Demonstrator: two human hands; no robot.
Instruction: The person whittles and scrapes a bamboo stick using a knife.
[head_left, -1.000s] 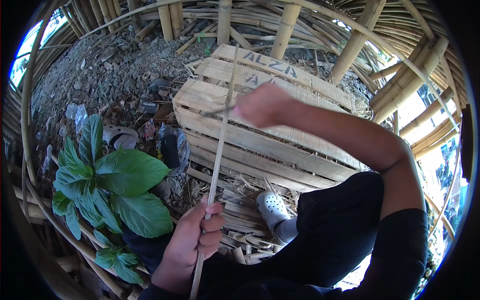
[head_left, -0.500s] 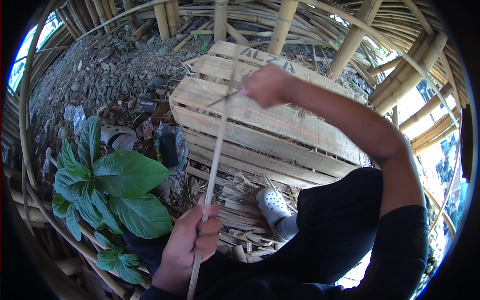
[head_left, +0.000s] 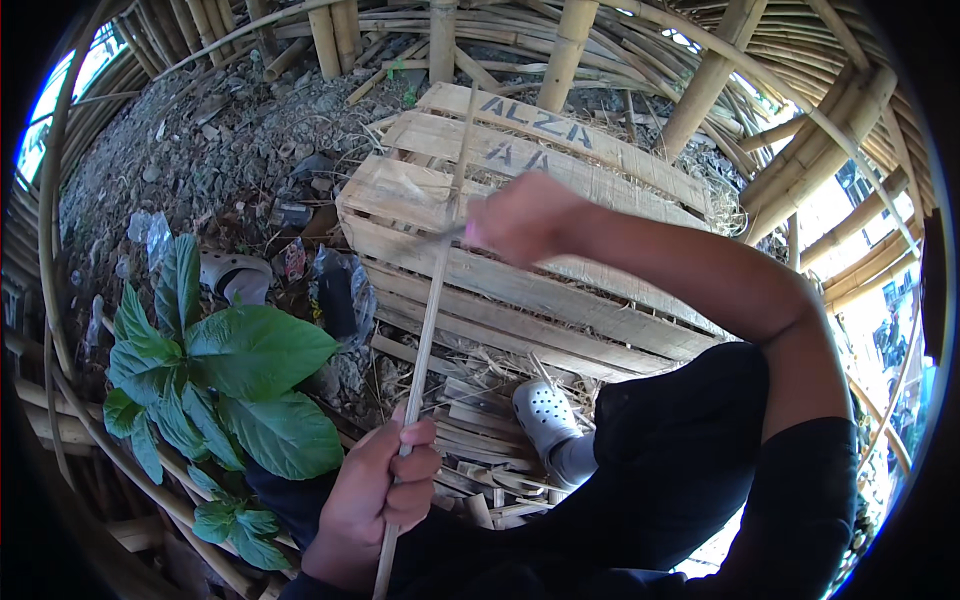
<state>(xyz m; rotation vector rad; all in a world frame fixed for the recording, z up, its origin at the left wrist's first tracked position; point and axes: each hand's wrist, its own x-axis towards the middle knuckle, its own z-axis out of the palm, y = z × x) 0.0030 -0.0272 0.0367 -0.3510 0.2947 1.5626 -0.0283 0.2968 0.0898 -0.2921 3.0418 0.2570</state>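
Observation:
My left hand [head_left: 372, 500] grips the lower part of a long thin bamboo strip [head_left: 434, 290] that runs upward over a wooden pallet [head_left: 560, 290]. My right hand [head_left: 525, 215] is higher up, blurred, closed on a knife [head_left: 440, 233] with a pink handle; the blade crosses the strip. My right arm reaches out over my dark trousers. A white clog [head_left: 545, 418] on my foot shows beside the pallet's near edge.
A leafy green plant [head_left: 215, 375] grows at the left. Bamboo poles [head_left: 570, 40] and curved strips ring the scene. Gravel, a grey sandal [head_left: 235, 275], plastic litter and bamboo offcuts [head_left: 480, 460] lie on the ground.
My right hand with the knife has moved up along the strip, away from me. My left hand keeps its grip in about the same place.

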